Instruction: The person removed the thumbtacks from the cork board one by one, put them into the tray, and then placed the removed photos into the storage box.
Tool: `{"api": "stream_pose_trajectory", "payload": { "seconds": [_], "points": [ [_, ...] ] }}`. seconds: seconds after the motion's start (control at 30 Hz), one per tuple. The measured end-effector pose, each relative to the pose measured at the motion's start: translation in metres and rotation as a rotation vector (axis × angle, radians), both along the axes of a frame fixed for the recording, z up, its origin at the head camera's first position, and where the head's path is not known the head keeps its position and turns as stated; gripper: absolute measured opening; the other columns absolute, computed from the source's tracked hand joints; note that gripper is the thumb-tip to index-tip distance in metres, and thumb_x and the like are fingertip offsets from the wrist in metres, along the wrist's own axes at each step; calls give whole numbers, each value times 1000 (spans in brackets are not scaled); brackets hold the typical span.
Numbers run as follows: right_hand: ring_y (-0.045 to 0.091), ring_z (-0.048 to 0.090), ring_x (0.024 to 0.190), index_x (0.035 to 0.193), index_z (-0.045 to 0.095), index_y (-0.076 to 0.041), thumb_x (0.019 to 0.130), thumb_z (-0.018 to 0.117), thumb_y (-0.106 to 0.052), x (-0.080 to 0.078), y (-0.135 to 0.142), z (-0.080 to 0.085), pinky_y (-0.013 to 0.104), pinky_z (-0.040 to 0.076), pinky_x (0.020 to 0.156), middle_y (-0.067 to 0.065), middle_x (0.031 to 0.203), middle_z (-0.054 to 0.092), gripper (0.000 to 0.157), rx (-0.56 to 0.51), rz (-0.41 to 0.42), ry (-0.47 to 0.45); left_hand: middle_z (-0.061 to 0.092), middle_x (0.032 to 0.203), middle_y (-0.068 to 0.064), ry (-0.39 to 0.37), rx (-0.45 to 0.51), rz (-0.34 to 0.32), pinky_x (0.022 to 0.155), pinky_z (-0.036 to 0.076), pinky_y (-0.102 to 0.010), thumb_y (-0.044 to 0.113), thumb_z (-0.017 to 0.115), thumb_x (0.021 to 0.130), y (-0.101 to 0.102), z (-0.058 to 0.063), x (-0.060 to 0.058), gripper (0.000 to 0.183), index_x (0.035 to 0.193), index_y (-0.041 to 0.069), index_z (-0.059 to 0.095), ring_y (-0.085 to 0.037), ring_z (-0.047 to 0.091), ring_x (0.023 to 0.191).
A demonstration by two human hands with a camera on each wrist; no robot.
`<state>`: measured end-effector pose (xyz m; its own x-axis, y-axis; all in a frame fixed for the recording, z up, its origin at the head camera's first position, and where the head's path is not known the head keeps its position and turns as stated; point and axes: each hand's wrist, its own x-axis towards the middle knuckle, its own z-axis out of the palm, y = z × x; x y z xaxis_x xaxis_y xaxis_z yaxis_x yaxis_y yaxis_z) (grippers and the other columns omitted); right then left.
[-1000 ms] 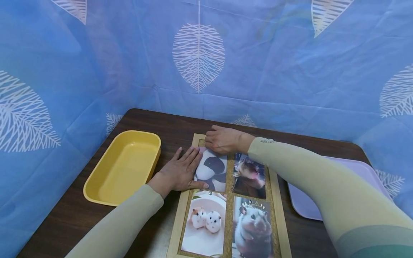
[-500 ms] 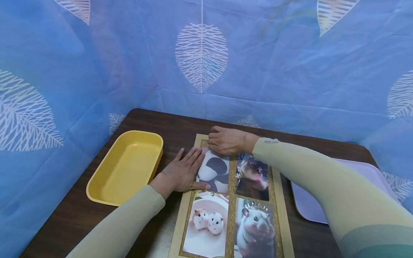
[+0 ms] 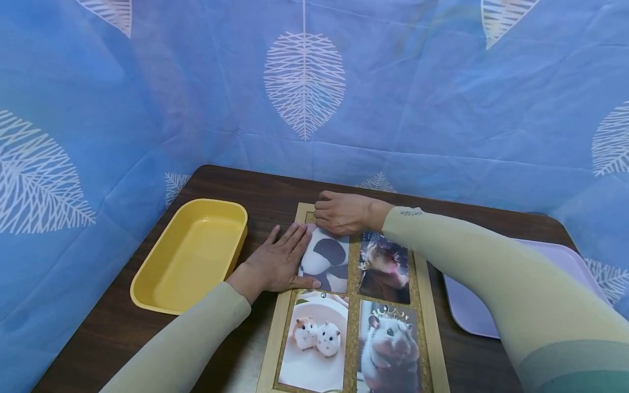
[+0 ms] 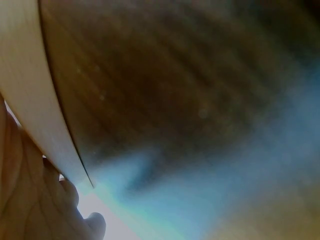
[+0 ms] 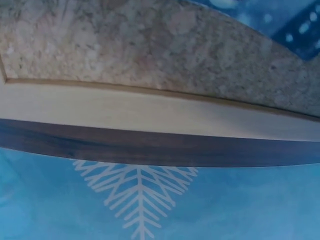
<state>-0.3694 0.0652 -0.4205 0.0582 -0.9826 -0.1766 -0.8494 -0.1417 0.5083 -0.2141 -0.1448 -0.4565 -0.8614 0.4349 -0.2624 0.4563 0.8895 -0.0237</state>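
Left grip (image 3: 277, 265) lies flat and spread, thumb and fingers straight, across the upper left photo (image 3: 326, 254) and the edge of the wooden frame (image 3: 275, 344); it has hold of nothing. Right grip (image 3: 344, 213) sits just beside it at the top of that same photo, fingers curled under — the fingertips are hidden, so I cannot tell what, if anything, they pinch.

Nearest the person on the framed corkboard (image 3: 353, 327) are two more photos. Lower left photo (image 3: 312, 371) shows two small hamsters, with a small shiny round pin (image 3: 323, 295) at its top edge; lower right photo (image 3: 393, 355) shows a grey one under a crown. Beyond these come the upper left photo, a black-and-white picture partly covered by both hands, and a darker upper right photo (image 3: 385, 267) beside it.

Yellow tray (image 3: 189, 262) stands to the left of the board, and a lilac tray (image 3: 472, 311) to the right, partly behind the right sleeve (image 3: 442, 245). All rest on a dark brown desk (image 3: 265, 188). Farthest back hangs blue cloth (image 3: 417, 98) — printed with white leaves (image 3: 304, 82).
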Motion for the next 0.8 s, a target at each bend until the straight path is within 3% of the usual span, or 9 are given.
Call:
{"api": "stream_pose_trajectory", "payload": {
  "seconds": [0.3, 0.8],
  "points": [
    [24, 56, 101, 108, 66, -14, 112, 46, -26, 2, -3, 2, 48, 43, 96, 2, 106, 67, 24, 24, -6, 34, -8, 178, -3, -10, -3, 4, 133, 3, -56, 91, 32, 92, -1, 1, 1, 115, 171, 14, -1, -24, -6, 165],
    [24, 54, 95, 103, 65, -13, 112, 47, -25, 3, 0, -1, 47, 42, 93, 3, 102, 66, 24, -23, -9, -5, -6, 179, -3, -4, -2, 10, 133, 4, -56, 92, 32, 92, 0, 0, 0, 116, 171, 14, -1, -24, -5, 165]
  ]
}}
